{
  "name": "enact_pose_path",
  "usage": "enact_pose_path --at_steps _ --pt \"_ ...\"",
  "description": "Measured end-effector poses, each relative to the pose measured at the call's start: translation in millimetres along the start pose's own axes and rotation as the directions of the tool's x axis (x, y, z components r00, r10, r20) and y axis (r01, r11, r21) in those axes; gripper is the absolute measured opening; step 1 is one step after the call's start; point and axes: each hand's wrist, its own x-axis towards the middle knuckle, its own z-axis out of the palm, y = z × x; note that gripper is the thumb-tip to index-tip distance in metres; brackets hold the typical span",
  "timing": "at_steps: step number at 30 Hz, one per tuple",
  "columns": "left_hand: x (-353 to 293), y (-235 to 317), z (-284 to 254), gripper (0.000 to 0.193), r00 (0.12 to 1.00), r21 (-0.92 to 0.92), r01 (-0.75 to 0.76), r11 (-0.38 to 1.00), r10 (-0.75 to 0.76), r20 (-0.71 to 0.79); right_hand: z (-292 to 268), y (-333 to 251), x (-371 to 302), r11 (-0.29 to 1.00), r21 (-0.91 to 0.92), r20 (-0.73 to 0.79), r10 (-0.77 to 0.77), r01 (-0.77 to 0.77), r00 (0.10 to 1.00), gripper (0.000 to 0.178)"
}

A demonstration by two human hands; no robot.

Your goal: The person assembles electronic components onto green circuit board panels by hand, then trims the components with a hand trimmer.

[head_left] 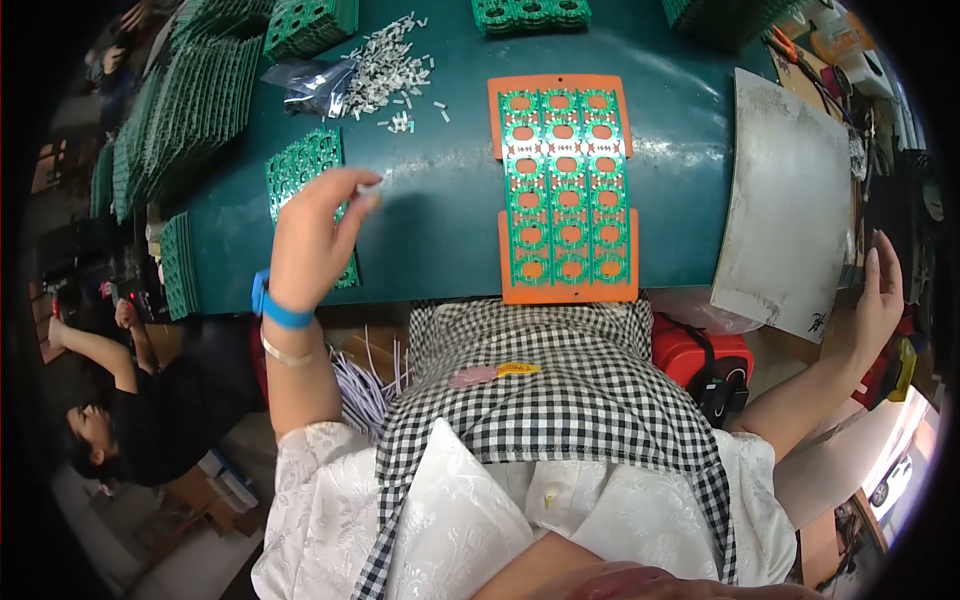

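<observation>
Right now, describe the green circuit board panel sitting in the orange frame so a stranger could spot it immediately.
Start at the dark green table. Near its front edge, just ahead of the checked apron, lies an orange frame holding a green board panel with three columns of round holes. Other green boards are stacked or lie bare; only this one has an orange surround.

Grey metal sheet (pixel 790 200), red case (pixel 700 360)

Dark teal bench (pixel 440 230). Green circuit boards (pixel 565 180) on an orange carrier (pixel 505 250). Black-and-white checked apron (pixel 560 390) over a white patterned blouse (pixel 320 500). Blue wristband (pixel 275 308). Dull grey metal sheet (pixel 790 200). Silvery-white small parts (pixel 385 70).
</observation>
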Motion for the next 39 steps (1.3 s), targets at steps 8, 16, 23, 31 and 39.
enact_pose_path --at_steps 8,16,23,31,39 --pt "86 -44 43 0.01 0.992 0.032 -0.057 0.998 0.06 -0.107 89 -91 -69 0.889 0.069 0.475 -0.428 0.452 0.769 0.029" --pt "108 -47 68 0.01 0.972 0.082 -0.233 0.969 0.236 -0.021 108 -54 -82 0.719 -0.238 0.61 -0.412 0.652 0.677 0.029" --pt "112 -47 68 0.012 0.943 0.112 -0.331 0.937 0.326 0.058 88 -48 -70 0.724 -0.3 0.592 -0.369 0.621 0.716 0.021" --pt "115 -48 64 0.012 0.909 0.088 -0.411 0.907 0.401 0.115 118 -87 -79 0.825 -0.02 0.456 -0.495 0.564 0.74 0.017" --pt "83 -15 45 0.011 0.984 -0.173 -0.144 0.974 0.122 -0.127 149 -117 -79 0.825 0.229 0.475 -0.559 0.518 0.68 0.016"
